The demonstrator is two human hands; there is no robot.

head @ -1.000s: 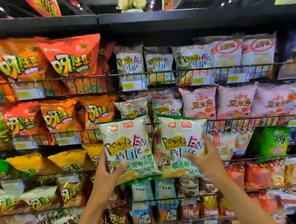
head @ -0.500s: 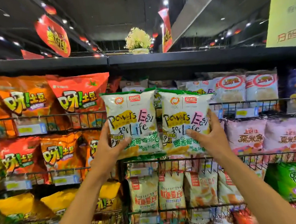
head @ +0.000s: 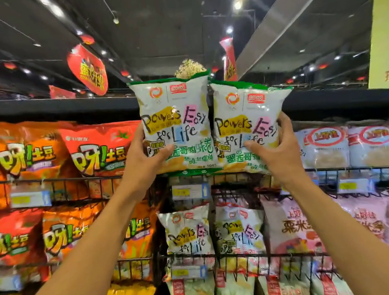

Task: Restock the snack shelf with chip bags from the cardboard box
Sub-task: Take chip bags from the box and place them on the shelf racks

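Forearms reach up from the frame's bottom corners. The left hand [head: 142,160] grips the left bag [head: 176,125] and the right hand [head: 278,155] grips the right bag [head: 249,127], both at centre frame. The bags stand upright, long axis vertical, print facing the camera. It is best to lift their bottoms over the wire rail [head: 359,169], then ease them back.

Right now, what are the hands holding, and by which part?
The left hand grips the left bag at its lower left edge; the right hand, the right bag at its lower right edge.
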